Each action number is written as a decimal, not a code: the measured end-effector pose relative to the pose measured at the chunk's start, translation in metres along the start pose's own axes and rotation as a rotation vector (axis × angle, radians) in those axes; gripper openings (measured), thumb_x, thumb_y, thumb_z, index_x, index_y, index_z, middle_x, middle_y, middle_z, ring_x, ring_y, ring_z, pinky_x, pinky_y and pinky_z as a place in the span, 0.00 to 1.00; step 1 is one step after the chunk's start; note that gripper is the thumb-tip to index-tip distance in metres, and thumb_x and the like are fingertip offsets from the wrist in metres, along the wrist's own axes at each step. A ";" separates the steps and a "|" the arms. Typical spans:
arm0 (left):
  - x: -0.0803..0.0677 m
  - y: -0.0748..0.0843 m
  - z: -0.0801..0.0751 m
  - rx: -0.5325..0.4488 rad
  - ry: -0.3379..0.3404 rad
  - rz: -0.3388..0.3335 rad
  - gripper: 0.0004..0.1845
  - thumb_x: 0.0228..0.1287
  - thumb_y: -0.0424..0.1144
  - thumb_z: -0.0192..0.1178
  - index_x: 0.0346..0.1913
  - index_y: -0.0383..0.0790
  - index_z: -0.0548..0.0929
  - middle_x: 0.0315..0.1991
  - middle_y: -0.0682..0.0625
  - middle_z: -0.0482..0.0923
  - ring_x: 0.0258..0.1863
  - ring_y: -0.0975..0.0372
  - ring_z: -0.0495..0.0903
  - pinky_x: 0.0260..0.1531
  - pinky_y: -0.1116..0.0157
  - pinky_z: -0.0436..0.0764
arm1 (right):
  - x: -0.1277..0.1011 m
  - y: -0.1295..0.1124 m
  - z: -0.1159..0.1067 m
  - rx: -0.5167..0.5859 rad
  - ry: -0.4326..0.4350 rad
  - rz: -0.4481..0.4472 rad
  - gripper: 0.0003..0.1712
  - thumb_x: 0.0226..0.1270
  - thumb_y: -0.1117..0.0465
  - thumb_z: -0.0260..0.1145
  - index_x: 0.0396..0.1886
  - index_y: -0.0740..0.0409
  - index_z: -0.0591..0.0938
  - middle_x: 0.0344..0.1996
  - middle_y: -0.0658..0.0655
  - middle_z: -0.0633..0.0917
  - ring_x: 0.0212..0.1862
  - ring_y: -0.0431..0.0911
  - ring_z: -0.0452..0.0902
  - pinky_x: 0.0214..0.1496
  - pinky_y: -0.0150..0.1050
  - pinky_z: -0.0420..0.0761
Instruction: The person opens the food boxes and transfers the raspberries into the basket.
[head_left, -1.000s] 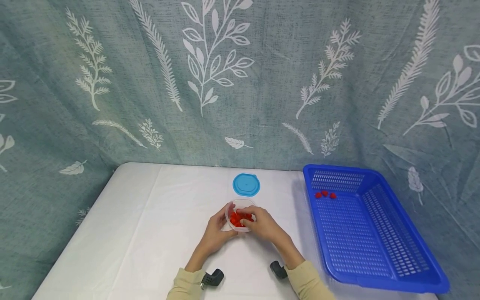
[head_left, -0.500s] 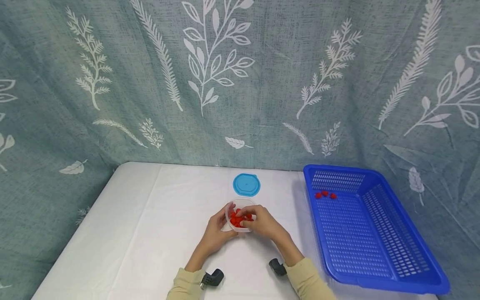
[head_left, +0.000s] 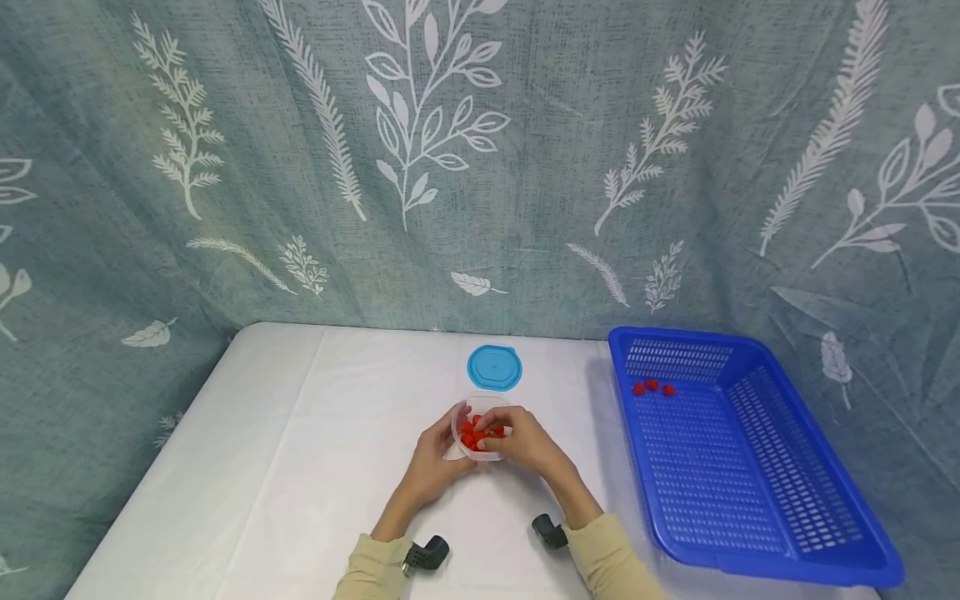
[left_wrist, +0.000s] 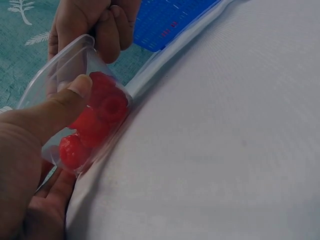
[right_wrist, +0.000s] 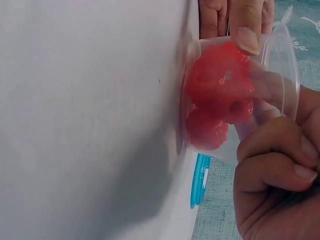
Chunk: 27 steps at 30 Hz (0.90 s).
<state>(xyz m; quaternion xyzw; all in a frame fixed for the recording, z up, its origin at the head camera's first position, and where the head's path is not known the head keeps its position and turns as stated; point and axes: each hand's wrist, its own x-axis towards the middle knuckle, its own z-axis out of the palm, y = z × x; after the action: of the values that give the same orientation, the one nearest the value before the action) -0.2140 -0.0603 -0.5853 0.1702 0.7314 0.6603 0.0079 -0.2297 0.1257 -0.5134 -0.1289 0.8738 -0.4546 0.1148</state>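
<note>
My left hand (head_left: 431, 467) grips the side of a clear plastic tub (head_left: 480, 456), thumb on the near wall and fingers around the far side. Several red raspberries (head_left: 468, 438) lie in its bottom, plain through the wall in both wrist views. From the right, my right hand (head_left: 528, 442) reaches over the rim, with thumb and index finger down among the berries and the other fingers curled outside. I cannot tell whether a berry is pinched between those two fingertips. A round blue lid (head_left: 495, 367) lies flat just beyond the tub.
On the right of the white table (head_left: 337, 417) stands a large blue slotted basket (head_left: 720, 483). In its back left corner sit 3 red raspberries (head_left: 652, 385). A leaf-patterned green cloth (head_left: 540, 167) hangs behind the table.
My right thumb and index finger have shifted slightly among the berries, and the right wrist has moved a little left. The left hand keeps its hold on the tub.
</note>
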 end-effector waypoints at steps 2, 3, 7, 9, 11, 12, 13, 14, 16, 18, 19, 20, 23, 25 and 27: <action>0.000 0.002 0.001 0.003 0.008 -0.003 0.48 0.53 0.25 0.74 0.78 0.38 0.63 0.74 0.39 0.68 0.76 0.49 0.63 0.74 0.55 0.63 | 0.000 0.001 0.001 0.008 0.002 0.003 0.08 0.64 0.67 0.72 0.43 0.57 0.87 0.46 0.55 0.87 0.53 0.51 0.79 0.57 0.47 0.87; 0.000 0.005 0.001 0.006 0.009 -0.003 0.48 0.53 0.24 0.74 0.78 0.37 0.63 0.73 0.38 0.68 0.76 0.48 0.63 0.74 0.54 0.63 | 0.000 0.001 0.001 0.011 0.005 0.004 0.09 0.65 0.67 0.72 0.45 0.58 0.87 0.47 0.55 0.87 0.53 0.51 0.79 0.58 0.47 0.87; -0.003 0.020 0.001 0.002 0.001 -0.009 0.47 0.54 0.23 0.73 0.77 0.32 0.62 0.73 0.35 0.67 0.76 0.46 0.63 0.74 0.52 0.62 | -0.001 0.002 0.002 0.005 0.014 -0.002 0.14 0.66 0.68 0.70 0.51 0.63 0.86 0.50 0.58 0.87 0.54 0.52 0.80 0.61 0.51 0.85; -0.002 0.020 0.000 0.000 -0.009 -0.013 0.47 0.55 0.25 0.73 0.77 0.35 0.62 0.73 0.37 0.68 0.76 0.48 0.63 0.75 0.54 0.63 | -0.002 0.002 0.002 -0.002 0.016 -0.012 0.15 0.66 0.68 0.70 0.52 0.64 0.86 0.50 0.59 0.87 0.54 0.52 0.81 0.62 0.52 0.84; -0.001 0.013 -0.001 0.001 -0.015 -0.014 0.48 0.55 0.26 0.74 0.78 0.38 0.63 0.74 0.40 0.68 0.76 0.51 0.64 0.75 0.57 0.63 | -0.003 0.001 0.002 -0.011 0.014 -0.020 0.14 0.67 0.69 0.69 0.52 0.65 0.86 0.51 0.59 0.87 0.55 0.52 0.81 0.62 0.53 0.83; 0.000 0.008 -0.001 0.002 -0.016 -0.011 0.48 0.55 0.27 0.74 0.78 0.39 0.63 0.74 0.41 0.68 0.76 0.51 0.65 0.75 0.58 0.63 | -0.003 0.001 0.002 -0.017 0.012 -0.025 0.14 0.68 0.69 0.68 0.52 0.65 0.86 0.51 0.59 0.87 0.54 0.52 0.81 0.62 0.53 0.84; 0.001 0.003 -0.001 0.001 -0.019 -0.007 0.48 0.55 0.28 0.74 0.78 0.41 0.63 0.74 0.42 0.69 0.76 0.52 0.65 0.75 0.59 0.64 | -0.004 0.001 0.002 -0.023 0.011 -0.029 0.13 0.68 0.69 0.68 0.52 0.65 0.86 0.50 0.59 0.87 0.54 0.51 0.81 0.61 0.52 0.84; 0.000 0.003 -0.001 -0.007 -0.023 -0.005 0.48 0.55 0.28 0.74 0.78 0.41 0.63 0.74 0.43 0.69 0.76 0.53 0.65 0.75 0.59 0.63 | -0.005 0.001 0.002 -0.028 0.010 -0.036 0.13 0.69 0.68 0.67 0.52 0.65 0.86 0.50 0.59 0.87 0.53 0.51 0.81 0.60 0.52 0.84; 0.000 0.002 -0.001 -0.010 -0.022 0.013 0.47 0.55 0.27 0.74 0.78 0.39 0.63 0.74 0.42 0.69 0.75 0.51 0.65 0.75 0.57 0.64 | -0.007 0.001 0.001 -0.044 0.011 -0.049 0.13 0.71 0.67 0.65 0.52 0.64 0.85 0.50 0.58 0.87 0.52 0.50 0.81 0.59 0.51 0.84; 0.000 0.001 -0.001 -0.013 -0.019 0.030 0.47 0.55 0.27 0.74 0.77 0.38 0.63 0.73 0.40 0.69 0.75 0.49 0.65 0.75 0.55 0.63 | -0.008 0.002 0.002 -0.058 0.019 -0.066 0.12 0.73 0.66 0.64 0.52 0.64 0.85 0.50 0.58 0.87 0.51 0.49 0.81 0.58 0.51 0.84; 0.000 0.001 -0.001 -0.018 -0.016 0.038 0.47 0.55 0.27 0.74 0.77 0.37 0.64 0.73 0.39 0.68 0.75 0.48 0.65 0.74 0.53 0.63 | -0.009 0.002 0.002 -0.063 0.024 -0.074 0.12 0.73 0.66 0.64 0.52 0.63 0.85 0.49 0.57 0.87 0.51 0.49 0.81 0.58 0.51 0.84; 0.000 0.001 -0.001 -0.020 -0.013 0.040 0.47 0.54 0.26 0.74 0.77 0.37 0.64 0.73 0.39 0.68 0.75 0.47 0.65 0.74 0.53 0.63 | -0.010 0.003 0.003 -0.072 0.032 -0.083 0.11 0.74 0.65 0.63 0.52 0.62 0.86 0.49 0.56 0.87 0.51 0.48 0.81 0.58 0.50 0.84; 0.000 0.001 -0.001 -0.035 -0.005 0.034 0.47 0.53 0.24 0.74 0.77 0.36 0.64 0.73 0.38 0.68 0.75 0.47 0.65 0.75 0.53 0.64 | -0.010 0.005 0.005 -0.096 0.062 -0.108 0.10 0.75 0.64 0.62 0.50 0.60 0.86 0.46 0.53 0.88 0.48 0.45 0.80 0.55 0.46 0.84; 0.000 0.001 -0.001 -0.046 -0.003 0.031 0.47 0.52 0.23 0.73 0.76 0.35 0.64 0.73 0.38 0.68 0.75 0.47 0.65 0.75 0.53 0.64 | -0.009 0.007 0.006 -0.103 0.082 -0.117 0.09 0.75 0.63 0.62 0.49 0.58 0.86 0.44 0.52 0.88 0.46 0.44 0.80 0.52 0.43 0.84; 0.000 0.000 -0.001 -0.049 -0.003 0.025 0.47 0.52 0.23 0.73 0.77 0.36 0.64 0.73 0.38 0.68 0.75 0.47 0.65 0.75 0.53 0.64 | -0.009 0.008 0.007 -0.094 0.098 -0.120 0.08 0.75 0.63 0.63 0.48 0.58 0.86 0.43 0.52 0.88 0.44 0.43 0.79 0.50 0.42 0.84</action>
<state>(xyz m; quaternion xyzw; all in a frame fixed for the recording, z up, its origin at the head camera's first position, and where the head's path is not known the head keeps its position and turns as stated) -0.2146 -0.0611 -0.5848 0.1802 0.7128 0.6779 0.0050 -0.2201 0.1280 -0.5233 -0.1638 0.8894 -0.4251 0.0382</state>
